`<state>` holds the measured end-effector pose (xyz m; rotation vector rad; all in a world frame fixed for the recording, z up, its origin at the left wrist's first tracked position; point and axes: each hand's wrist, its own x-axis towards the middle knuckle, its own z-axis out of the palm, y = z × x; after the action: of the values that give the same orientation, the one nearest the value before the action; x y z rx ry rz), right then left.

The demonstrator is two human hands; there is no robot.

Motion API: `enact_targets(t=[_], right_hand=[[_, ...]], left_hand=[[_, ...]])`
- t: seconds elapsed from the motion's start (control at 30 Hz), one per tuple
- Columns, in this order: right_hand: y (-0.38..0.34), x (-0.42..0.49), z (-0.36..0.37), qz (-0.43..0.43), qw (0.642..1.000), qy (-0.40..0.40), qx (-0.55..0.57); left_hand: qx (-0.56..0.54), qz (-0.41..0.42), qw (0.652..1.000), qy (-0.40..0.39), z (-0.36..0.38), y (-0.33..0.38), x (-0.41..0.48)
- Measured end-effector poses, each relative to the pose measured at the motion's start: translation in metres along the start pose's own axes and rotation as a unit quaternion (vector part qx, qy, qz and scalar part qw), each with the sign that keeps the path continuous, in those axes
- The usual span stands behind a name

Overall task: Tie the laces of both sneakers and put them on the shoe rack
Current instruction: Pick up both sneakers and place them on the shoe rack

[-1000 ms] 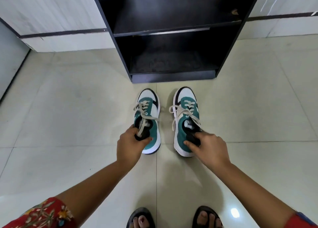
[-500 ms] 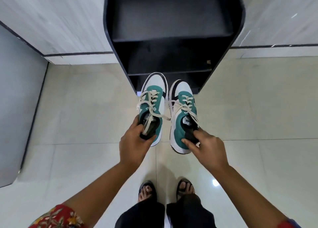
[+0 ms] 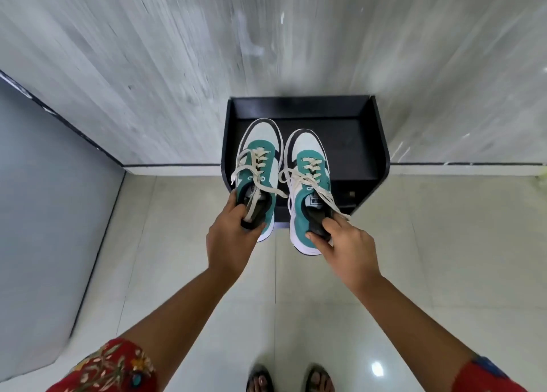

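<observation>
Your left hand (image 3: pixel 231 237) and right hand (image 3: pixel 346 243) each grip a sneaker heel; toes point twelve o'clock over the shoe rack (image 3: pixel 355 143).

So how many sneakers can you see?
2. The left sneaker is held by the heel in the left hand, and the right sneaker in the right hand, both over the black shoe rack. No others show.

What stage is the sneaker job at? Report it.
Done: both teal-and-white sneakers look tied, with cream laces in bows. In hand: left hand holds the left sneaker by its collar, and right hand holds the right sneaker, above the black wooden shoe rack. Left: set both down on it.
</observation>
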<state>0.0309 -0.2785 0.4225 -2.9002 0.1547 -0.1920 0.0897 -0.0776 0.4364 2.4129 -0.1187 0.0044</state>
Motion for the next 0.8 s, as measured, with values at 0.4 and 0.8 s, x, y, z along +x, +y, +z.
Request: enact_targets(t=[0.4,0.8], right_hand=[[-0.019,0.12,0.043,-0.024,0.998,-0.052,0.006],[-0.03,0.123,0.037,0.026,0.994,-0.105,0.029]], left_hand=[[0.053,-0.071,0.996,-0.033,0.029,-0.017,0.105],[0.026,-0.088,0.993,-0.072,0.026,-0.024,0.105]])
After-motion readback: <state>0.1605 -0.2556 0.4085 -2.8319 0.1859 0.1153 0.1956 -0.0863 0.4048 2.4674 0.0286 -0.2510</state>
